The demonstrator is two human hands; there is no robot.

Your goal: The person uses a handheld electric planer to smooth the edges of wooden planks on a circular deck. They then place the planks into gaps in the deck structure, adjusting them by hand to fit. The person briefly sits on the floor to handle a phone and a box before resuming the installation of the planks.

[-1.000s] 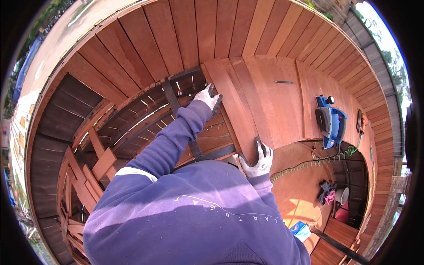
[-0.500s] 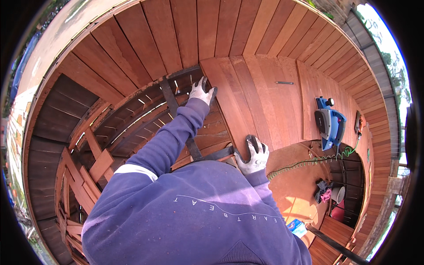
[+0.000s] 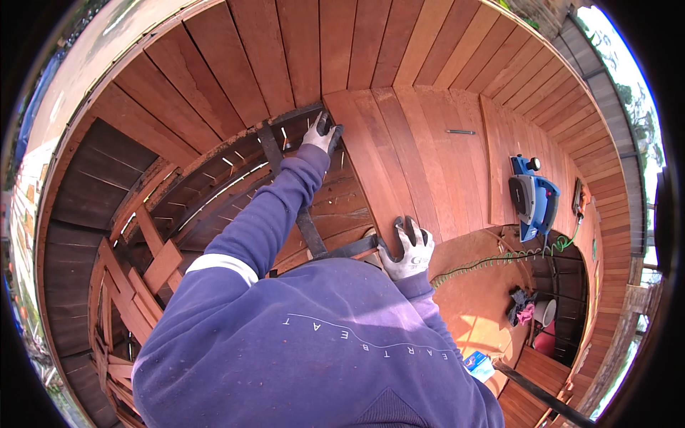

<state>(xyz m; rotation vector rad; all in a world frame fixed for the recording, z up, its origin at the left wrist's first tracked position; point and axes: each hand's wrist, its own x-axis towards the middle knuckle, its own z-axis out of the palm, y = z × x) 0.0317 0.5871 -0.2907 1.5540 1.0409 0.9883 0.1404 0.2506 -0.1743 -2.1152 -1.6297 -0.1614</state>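
Note:
A row of reddish-brown wooden planks [image 3: 378, 153] lies side by side over a dark metal frame [image 3: 267, 146]. At the far end of the row's leftmost plank, my left hand [image 3: 323, 134], in a white glove with dark fingertips, touches the edge with fingers apart. Its forearm reaches across the uncovered part of the frame. My right hand [image 3: 410, 250], gloved alike, rests at the near end of the same plank. Its fingers are spread over the wood, with the thumb beside the left edge. What lies beneath both palms is hidden.
A blue electric planer [image 3: 531, 200] stands on the planks at right, beside an orange-handled tool [image 3: 579, 203] with a coiled green hose [image 3: 499, 257]. A thin dark pencil-like stick [image 3: 460, 132] lies farther left. Loose wood pieces [image 3: 132, 299] pile up at left. A curved slatted wall surrounds everything.
My left hand has slid slightly farther away and to the left along the plank edge, its fingers now nearer the far corner. My right hand stays almost where it was.

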